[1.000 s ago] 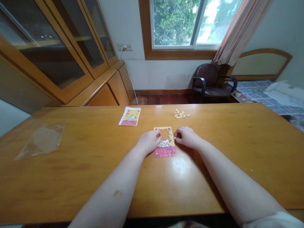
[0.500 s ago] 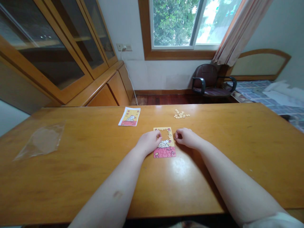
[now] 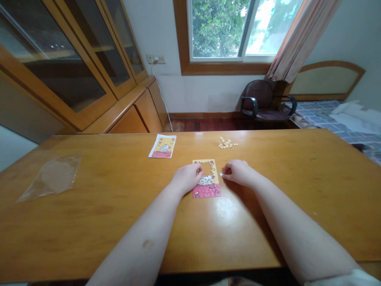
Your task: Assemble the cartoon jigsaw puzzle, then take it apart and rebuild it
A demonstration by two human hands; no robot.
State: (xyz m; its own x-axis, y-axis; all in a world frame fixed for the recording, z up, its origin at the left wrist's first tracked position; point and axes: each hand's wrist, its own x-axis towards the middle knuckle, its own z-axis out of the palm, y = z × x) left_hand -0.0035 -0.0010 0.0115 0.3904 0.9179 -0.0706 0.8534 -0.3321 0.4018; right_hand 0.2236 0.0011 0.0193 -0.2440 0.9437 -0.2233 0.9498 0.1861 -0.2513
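A jigsaw puzzle (image 3: pixel 206 191) lies flat in front of me, pink at the bottom and yellow around the sides, with a white cartoon animal in the middle. Inside its upper part is a gap where the table shows through. My left hand (image 3: pixel 188 176) rests over the puzzle's left edge, fingers curled together; whatever lies between them is hidden. Just right of the puzzle, my right hand (image 3: pixel 237 173) has its fingers pinched at a small whitish puzzle piece (image 3: pixel 221 174), which sticks out at the fingertips, apart from the puzzle.
Loose puzzle pieces (image 3: pixel 226 143) are heaped behind my right hand, plain side up. A picture card (image 3: pixel 163 146) with the same design lies at the back left. A clear plastic bag (image 3: pixel 55 172) is at the far left of the wooden table (image 3: pixel 119 174). Beyond stands an office chair (image 3: pixel 258 99).
My right hand has shifted slightly to the right, and the whitish puzzle piece now shows at its fingertips. My left hand and the puzzle have stayed in place.
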